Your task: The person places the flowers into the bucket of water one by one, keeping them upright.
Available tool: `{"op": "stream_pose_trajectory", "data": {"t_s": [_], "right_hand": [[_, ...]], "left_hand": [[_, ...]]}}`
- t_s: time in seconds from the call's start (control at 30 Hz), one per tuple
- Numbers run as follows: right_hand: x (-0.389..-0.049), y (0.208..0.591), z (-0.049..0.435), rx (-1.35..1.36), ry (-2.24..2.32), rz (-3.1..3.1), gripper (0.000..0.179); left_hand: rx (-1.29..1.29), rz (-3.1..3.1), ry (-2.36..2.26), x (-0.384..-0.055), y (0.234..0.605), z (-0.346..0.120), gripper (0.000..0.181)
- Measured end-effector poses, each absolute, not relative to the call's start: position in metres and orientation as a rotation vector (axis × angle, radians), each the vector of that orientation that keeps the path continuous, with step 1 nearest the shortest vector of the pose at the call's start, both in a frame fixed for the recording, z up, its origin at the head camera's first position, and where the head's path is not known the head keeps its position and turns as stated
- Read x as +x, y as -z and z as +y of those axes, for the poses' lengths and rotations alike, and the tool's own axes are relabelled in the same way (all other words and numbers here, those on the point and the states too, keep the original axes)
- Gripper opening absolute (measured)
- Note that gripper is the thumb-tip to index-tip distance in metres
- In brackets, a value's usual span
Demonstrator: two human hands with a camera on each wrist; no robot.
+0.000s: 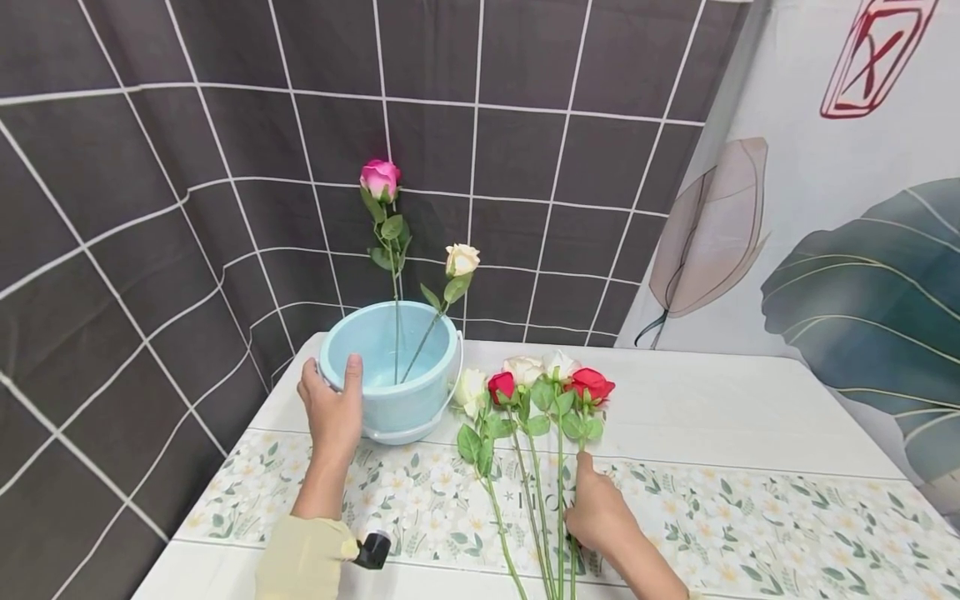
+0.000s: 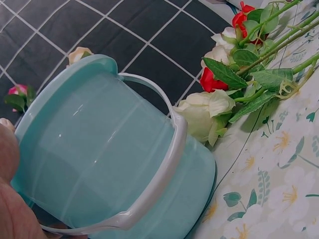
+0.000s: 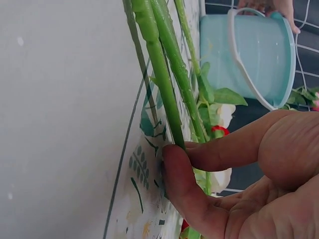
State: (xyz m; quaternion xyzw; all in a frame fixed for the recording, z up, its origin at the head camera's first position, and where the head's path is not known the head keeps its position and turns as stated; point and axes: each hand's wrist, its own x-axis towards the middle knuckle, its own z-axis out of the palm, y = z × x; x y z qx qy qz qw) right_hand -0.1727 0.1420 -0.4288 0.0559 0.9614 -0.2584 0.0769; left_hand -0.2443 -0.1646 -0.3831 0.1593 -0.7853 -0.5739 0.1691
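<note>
My left hand [image 1: 333, 414] grips the light blue bucket [image 1: 408, 410] at the left side of its rim, thumb toward the inside. A pink rose [image 1: 380, 180] and a cream rose [image 1: 462, 261] stand in the bucket, leaning apart. To its right, several roses lie on the table, stems toward me. My right hand [image 1: 600, 510] pinches the stem of the rightmost red rose [image 1: 591, 386] between thumb and finger; the right wrist view shows the green stem [image 3: 167, 92] in that pinch. Beside it lie a smaller red rose [image 1: 501, 387] and a white rose [image 1: 470, 390].
The bucket's white handle [image 2: 159, 184] hangs down its side. A floral-banded cloth covers the table [image 1: 712, 408]. Behind stands a dark tiled-pattern curtain [image 1: 517, 158], with a pale leaf-print sheet [image 1: 810, 167] at the right.
</note>
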Motion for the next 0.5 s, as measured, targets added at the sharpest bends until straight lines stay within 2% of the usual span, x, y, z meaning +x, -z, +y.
{"op": "stream_pose_trajectory", "data": {"t_s": [0.5], "right_hand": [[-0.1736,0.4257,0.1488,0.206,0.845,2.959,0.077]], "left_hand": [[0.454,-2.231,1.631,-0.2454,0.3838,-0.1642,0.094]]}}
